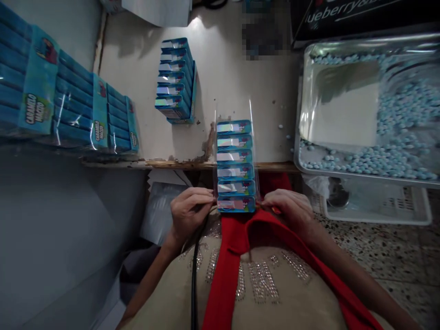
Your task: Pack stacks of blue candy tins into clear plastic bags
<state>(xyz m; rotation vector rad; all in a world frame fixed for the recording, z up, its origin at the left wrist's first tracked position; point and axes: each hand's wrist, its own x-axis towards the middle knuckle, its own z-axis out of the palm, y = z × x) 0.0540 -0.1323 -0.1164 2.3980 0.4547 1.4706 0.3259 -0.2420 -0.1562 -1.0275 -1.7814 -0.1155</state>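
A row of several small blue candy boxes (pixel 234 172) lies across the front table edge, its near end against my body. Clear plastic film (pixel 253 146) runs along both sides of the row and sticks out past its far end. At the near left corner my left hand (pixel 190 208) is closed, thumb and fingers pinching the edge of the film. Opposite it, my right hand (pixel 288 208) pinches the film at the near right corner. A second stack of blue boxes (pixel 173 82) stands farther back on the table, left of the row.
Wrapped packs of blue boxes (pixel 75 101) line the left side. At right, a metal tray (pixel 343 172) holds many pale blue candies and a white rectangular piece (pixel 343 110). Below it is a white plastic basket (pixel 381 220). A black box (pixel 364 20) sits behind the tray.
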